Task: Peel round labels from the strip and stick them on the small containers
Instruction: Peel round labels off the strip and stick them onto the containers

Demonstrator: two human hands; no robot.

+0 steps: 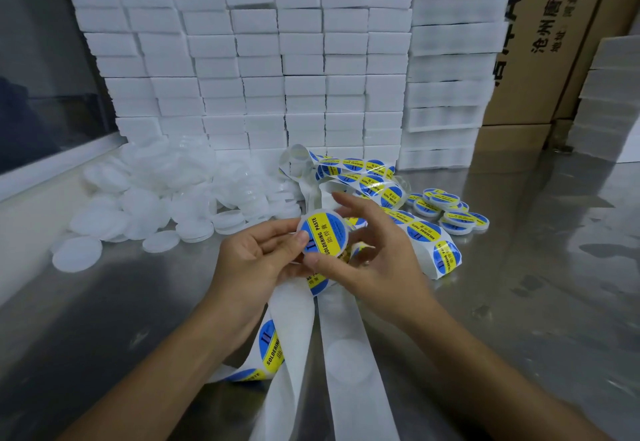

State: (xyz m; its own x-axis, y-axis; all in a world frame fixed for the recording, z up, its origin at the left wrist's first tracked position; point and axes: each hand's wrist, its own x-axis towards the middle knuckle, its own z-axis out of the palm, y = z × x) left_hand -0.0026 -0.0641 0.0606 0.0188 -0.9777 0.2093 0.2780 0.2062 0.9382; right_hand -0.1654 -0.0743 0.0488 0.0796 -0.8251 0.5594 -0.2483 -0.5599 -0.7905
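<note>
A small round container [323,235] is held up above the desk [540,267], near the middle of the view, its top face covered by a blue and yellow round label [320,238] printed "SOLDERING PASTE". The left hand [256,260] grips it from the left, thumb on the label's lower left edge and fingers [277,229] curled behind; the right hand [374,250] pinches its lower edge with the thumb while the other fingers arch over the right rim. What the container holds cannot be told, as the label and the hands hide it. Under the hands the label strip [420,232] runs toward the right, carrying more blue and yellow labels, and loops up in a tangle behind. Two lengths of bare white backing [346,354], with round marks where labels sat, trail toward the person. To the right, on the desk, lies a small cluster of labelled containers [450,213], flat and partly overlapping one another. To the left sits a loose heap of plain white containers [156,205] bearing no labels, some spilled singly across the steel. Behind everything stands a wall of stacked white foam blocks [259,66], with brown cardboard cartons [540,42] rising behind and to the right.
</note>
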